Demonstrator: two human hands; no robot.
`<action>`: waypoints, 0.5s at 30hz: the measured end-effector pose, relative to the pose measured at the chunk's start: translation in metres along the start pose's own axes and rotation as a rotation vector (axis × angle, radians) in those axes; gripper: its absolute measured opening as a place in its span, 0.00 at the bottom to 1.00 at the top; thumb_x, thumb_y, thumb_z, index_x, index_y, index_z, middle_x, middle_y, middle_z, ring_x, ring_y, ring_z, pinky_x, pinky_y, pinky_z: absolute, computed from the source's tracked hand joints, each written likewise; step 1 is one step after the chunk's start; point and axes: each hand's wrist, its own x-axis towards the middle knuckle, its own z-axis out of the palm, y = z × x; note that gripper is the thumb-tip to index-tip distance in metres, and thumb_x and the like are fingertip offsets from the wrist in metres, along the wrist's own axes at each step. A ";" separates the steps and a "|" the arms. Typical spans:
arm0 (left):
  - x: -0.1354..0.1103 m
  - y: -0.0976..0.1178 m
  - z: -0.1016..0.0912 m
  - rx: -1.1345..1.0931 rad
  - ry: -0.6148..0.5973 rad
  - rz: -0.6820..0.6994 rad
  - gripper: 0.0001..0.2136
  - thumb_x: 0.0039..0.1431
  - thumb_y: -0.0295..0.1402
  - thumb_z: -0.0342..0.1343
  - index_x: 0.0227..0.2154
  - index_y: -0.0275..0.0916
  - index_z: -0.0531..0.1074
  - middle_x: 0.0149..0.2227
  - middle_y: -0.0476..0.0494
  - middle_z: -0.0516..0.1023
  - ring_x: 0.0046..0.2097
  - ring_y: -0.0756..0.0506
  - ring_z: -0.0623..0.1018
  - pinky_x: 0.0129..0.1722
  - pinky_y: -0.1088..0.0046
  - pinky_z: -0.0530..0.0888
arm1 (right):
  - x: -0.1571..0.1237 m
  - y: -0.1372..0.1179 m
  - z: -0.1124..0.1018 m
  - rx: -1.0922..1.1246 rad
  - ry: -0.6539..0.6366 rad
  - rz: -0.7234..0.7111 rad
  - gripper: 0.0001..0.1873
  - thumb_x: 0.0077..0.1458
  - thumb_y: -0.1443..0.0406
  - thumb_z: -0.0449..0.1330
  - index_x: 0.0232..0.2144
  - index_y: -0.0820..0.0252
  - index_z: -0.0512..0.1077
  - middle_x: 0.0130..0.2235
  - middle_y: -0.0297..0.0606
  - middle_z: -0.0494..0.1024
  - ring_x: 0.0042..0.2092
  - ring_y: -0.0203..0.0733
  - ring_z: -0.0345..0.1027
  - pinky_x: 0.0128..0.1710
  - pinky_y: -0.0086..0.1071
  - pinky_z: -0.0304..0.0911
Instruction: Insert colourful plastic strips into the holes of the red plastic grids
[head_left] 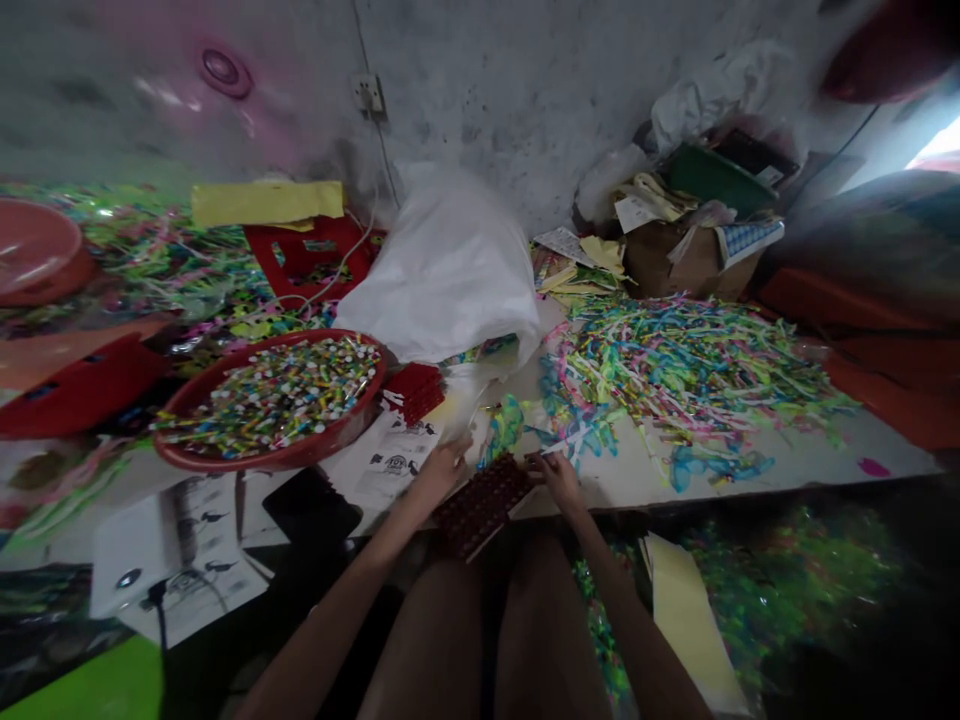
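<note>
A dark red perforated block (480, 505) rests over my lap at the near edge of the low table. My left hand (442, 468) holds its upper left corner, fingers curled over the edge. My right hand (556, 478) is at the block's upper right corner with its fingers pinched together; what they pinch is too small to make out. Just beyond my right hand lies a big heap of thin coloured sticks (675, 365). A second red block (414, 390) lies farther back.
A red basin (225, 455) full of coloured sticks sits left of my hands. A white plastic sack (450, 270) stands behind. Printed white sheets (150, 550) and a black cable cover the left. Cardboard boxes (690, 260) with clutter stand at the back right. Yellow paper (686, 610) lies on the floor.
</note>
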 end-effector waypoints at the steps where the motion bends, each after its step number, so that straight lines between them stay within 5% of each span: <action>1: 0.009 -0.003 -0.004 -0.011 0.008 0.014 0.18 0.53 0.24 0.47 0.47 0.36 0.71 0.49 0.39 0.75 0.51 0.43 0.73 0.53 0.66 0.67 | 0.004 0.004 0.002 -0.013 -0.022 0.006 0.23 0.46 0.45 0.56 0.28 0.58 0.69 0.29 0.37 0.77 0.33 0.43 0.72 0.30 0.35 0.68; 8: 0.066 -0.004 0.006 0.128 0.002 0.132 0.17 0.56 0.24 0.46 0.48 0.36 0.69 0.50 0.39 0.73 0.51 0.43 0.72 0.54 0.67 0.65 | 0.007 0.011 0.003 -0.186 -0.076 -0.008 0.17 0.51 0.52 0.55 0.33 0.59 0.72 0.34 0.40 0.79 0.35 0.45 0.73 0.34 0.36 0.68; 15: 0.105 -0.001 0.038 0.257 -0.048 0.034 0.18 0.57 0.23 0.46 0.51 0.36 0.64 0.51 0.35 0.69 0.50 0.42 0.71 0.49 0.68 0.67 | 0.007 0.009 0.007 -0.507 -0.138 -0.098 0.12 0.54 0.61 0.55 0.39 0.59 0.72 0.33 0.41 0.80 0.36 0.45 0.73 0.34 0.33 0.65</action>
